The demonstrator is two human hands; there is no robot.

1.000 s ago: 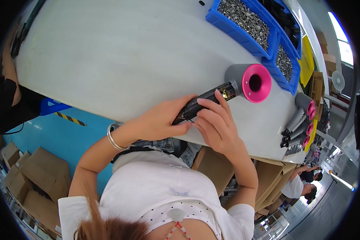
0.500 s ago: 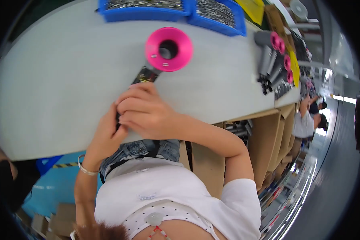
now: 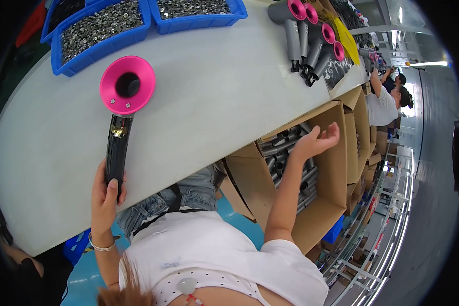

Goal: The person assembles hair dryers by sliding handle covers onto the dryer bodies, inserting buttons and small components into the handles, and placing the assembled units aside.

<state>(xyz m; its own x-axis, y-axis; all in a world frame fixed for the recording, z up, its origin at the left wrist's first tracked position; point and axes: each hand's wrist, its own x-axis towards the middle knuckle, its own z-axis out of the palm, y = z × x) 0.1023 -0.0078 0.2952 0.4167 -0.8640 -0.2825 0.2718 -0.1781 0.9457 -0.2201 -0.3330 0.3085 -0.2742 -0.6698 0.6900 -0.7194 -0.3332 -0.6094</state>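
Observation:
In my left hand point(image 3: 105, 198) is a hair dryer point(image 3: 118, 153) with a bright pink round end facing up and a black handle. My fingers wrap the handle's lower end near the table's front edge. A gold-coloured part shows at the bare top of the handle, below the pink ring. My right hand point(image 3: 317, 143) is off the dryer, held over an open cardboard box point(image 3: 327, 153) to the right. Its fingers are apart and slightly curled, with nothing seen in them. Grey tubes point(image 3: 307, 182) lie heaped inside the box.
Blue bins point(image 3: 94, 47) of small metal parts stand along the white table's point(image 3: 204, 97) far edge. Several grey-and-pink hair dryers point(image 3: 315, 51) lie at the far right beside a yellow sheet point(image 3: 346, 41). Other people point(image 3: 385, 104) work farther off on the right.
My right hand has left the handle and moved right, over the box. My left hand keeps hold of the dryer, now more upright in view. The view has shifted to the right.

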